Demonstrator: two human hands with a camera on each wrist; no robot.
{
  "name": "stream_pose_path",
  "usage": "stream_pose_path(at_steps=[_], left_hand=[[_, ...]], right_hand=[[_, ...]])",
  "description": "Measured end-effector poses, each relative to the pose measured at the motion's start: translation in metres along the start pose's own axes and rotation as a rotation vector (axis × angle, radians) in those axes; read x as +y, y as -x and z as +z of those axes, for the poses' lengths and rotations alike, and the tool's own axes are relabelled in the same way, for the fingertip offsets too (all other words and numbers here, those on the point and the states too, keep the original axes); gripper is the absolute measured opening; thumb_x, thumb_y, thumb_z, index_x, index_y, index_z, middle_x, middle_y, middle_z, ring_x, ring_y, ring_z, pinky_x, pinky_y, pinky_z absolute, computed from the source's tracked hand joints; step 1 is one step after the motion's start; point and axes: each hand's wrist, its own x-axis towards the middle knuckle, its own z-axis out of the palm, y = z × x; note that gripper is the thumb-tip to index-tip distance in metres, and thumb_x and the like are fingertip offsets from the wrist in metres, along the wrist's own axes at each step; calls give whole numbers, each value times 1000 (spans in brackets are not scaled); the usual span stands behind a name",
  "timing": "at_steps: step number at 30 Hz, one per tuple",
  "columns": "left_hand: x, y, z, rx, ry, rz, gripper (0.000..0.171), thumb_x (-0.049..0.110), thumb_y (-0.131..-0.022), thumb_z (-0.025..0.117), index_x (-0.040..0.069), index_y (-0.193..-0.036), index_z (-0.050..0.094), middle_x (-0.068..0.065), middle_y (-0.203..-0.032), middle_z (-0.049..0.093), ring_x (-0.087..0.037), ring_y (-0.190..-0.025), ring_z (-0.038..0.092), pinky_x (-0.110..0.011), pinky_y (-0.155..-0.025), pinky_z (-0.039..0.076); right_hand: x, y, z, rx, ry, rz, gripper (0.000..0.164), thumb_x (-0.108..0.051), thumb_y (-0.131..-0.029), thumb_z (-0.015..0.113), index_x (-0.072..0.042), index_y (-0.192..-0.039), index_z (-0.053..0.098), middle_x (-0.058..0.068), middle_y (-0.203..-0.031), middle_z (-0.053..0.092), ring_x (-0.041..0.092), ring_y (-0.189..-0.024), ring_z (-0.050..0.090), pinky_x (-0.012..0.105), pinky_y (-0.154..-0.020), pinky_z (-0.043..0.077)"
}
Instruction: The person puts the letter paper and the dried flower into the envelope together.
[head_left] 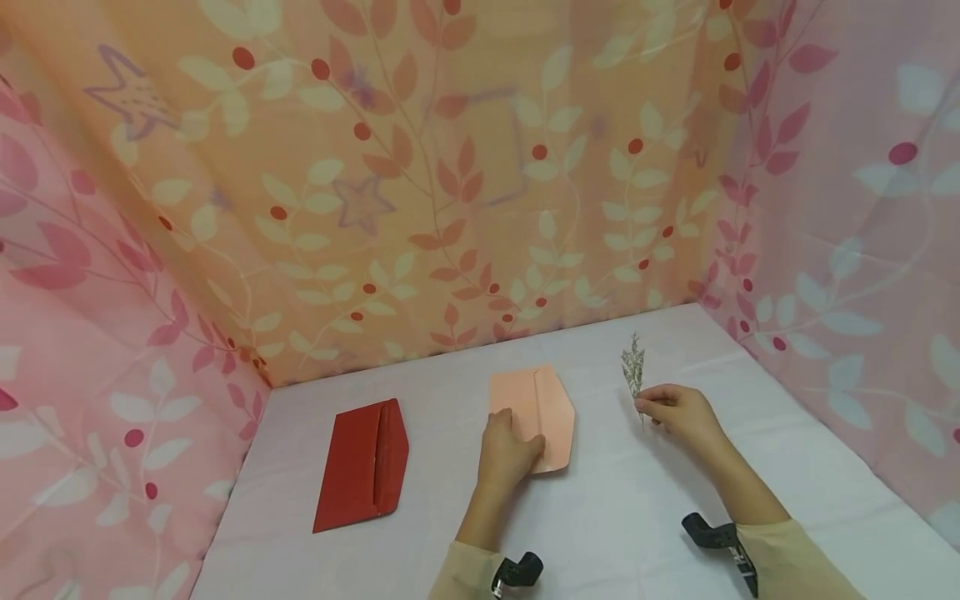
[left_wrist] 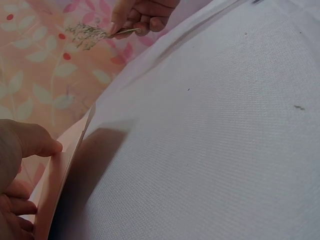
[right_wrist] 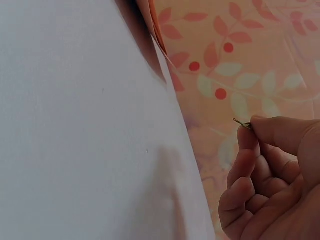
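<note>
A pale pink envelope [head_left: 555, 417], its pointed flap to the right, is in the middle of the head view. My left hand [head_left: 506, 450] grips its near part, thumb near the flap crease and fingers towards the left side. In the left wrist view the envelope [left_wrist: 60, 170] casts a dark shadow on the cloth. My right hand [head_left: 686, 417] pinches the thin stem of a small dried flower sprig [head_left: 633, 367] between thumb and forefinger, above the table. Only the stem end [right_wrist: 242, 123] shows in the right wrist view; the fingers hide the rest.
A red envelope [head_left: 352, 467] lies on the left of the white cloth-covered table [head_left: 615, 533], its flap also to the right. Leaf-patterned curtains [head_left: 450, 167] enclose the table at the back and both sides.
</note>
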Motion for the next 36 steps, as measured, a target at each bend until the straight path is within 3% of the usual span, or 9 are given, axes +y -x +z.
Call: stream_pose_path(at_steps=[6, 20, 26, 36], left_hand=[[0, 1, -2, 0, 8, -1, 72, 20, -77, 80, -13, -136, 55, -29, -141, 58, -48, -143, 42, -54, -115, 39], [2, 1, -2, 0, 3, -10, 73, 21, -76, 81, -13, -136, 55, -31, -141, 56, -49, -143, 41, -55, -116, 38], [0, 0, -1, -2, 19, -17, 74, 22, -76, 82, -13, -137, 55, -31, -142, 56, -49, -144, 40, -55, -116, 37], [-2, -1, -2, -12, 24, -8, 74, 25, -80, 81, -12, -138, 55, -30, -143, 56, -49, -144, 39, -57, -116, 36]], right_hand=[[-10, -3, 22, -55, -85, 34, 36, -25, -94, 76, 5, -114, 72, 8, -86, 73, 17, -71, 63, 32, -57, 55], [-34, -16, 67, -182, -270, 25, 34, -16, -95, 73, 10, -116, 68, 16, -95, 75, 20, -75, 70, 36, -67, 62], [-45, -23, 87, -246, -424, 85, 38, -13, -95, 73, 13, -121, 64, 22, -99, 74, 22, -80, 74, 38, -73, 63], [-48, -33, 117, -294, -506, 160, 33, -5, -95, 69, 16, -119, 61, 14, -85, 73, 19, -73, 72, 36, -67, 63]])
